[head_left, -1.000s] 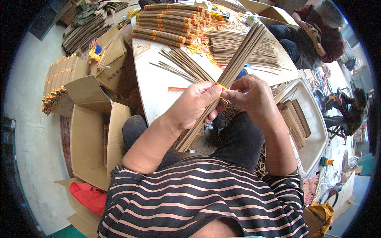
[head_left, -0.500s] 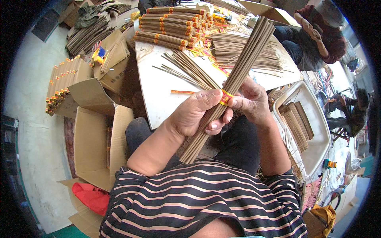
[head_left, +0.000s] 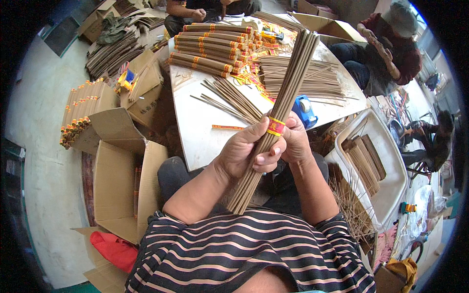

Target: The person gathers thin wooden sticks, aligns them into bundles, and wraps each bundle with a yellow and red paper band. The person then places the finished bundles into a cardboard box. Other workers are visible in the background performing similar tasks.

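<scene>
A bundle of thin brown incense sticks [head_left: 293, 73] is held upright at a slant over my lap. Round its middle runs a red and yellow paper band [head_left: 276, 127]. My left hand [head_left: 239, 152] is closed round the sticks, thumb in front and fingers wrapped under the band. From the other side my right hand [head_left: 297, 141] grips the bundle at the band, its fingertips partly hidden behind the sticks. Past my right hand a blue tape dispenser [head_left: 306, 112] stands on the white table [head_left: 195, 115]. A loose paper strip [head_left: 227, 127] lies left of the bundle.
Banded bundles [head_left: 210, 49] are stacked on the table's far side, beside loose sticks [head_left: 303, 78]. An open cardboard box [head_left: 117, 183] stands left. To the right is a white tub [head_left: 403, 171] holding brown sticks. Co-workers sit at the far right [head_left: 405, 53] and far edge [head_left: 193, 12].
The bundle has become more upright and shifted slightly left. My right hand has moved in left behind the band, uncovering the blue tape dispenser. A co-worker's hands show at the far edge.
</scene>
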Available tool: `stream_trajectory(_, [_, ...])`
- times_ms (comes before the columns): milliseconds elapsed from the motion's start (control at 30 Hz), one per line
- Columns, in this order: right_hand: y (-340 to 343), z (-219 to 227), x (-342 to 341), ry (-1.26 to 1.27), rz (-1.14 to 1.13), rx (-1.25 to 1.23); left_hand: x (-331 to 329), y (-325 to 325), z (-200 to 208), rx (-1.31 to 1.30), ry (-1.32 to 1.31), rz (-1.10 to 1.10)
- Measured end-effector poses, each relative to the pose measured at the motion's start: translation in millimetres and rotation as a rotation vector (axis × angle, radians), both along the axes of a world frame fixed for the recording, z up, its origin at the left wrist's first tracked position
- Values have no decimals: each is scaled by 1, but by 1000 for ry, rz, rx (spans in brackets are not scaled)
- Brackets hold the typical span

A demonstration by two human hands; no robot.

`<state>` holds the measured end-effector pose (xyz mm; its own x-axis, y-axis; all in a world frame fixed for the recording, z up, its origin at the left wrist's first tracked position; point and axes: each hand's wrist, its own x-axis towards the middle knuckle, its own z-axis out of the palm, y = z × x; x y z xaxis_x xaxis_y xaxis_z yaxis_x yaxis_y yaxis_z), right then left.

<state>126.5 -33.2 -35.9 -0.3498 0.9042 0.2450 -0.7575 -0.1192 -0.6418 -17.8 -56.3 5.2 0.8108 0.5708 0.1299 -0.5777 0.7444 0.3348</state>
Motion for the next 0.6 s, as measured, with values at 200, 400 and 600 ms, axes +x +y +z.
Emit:
stream_trajectory(200, [-3,18,15,-91,-24,-73,-4,1,8,-10,152,132])
stream_trajectory(400, [-12,45,10,-517,-33,75,-7,-3,8,112,351,247])
stream_trajectory(600, [-16,44,6,-426,-65,-26,-3,-8,15,142,476,304])
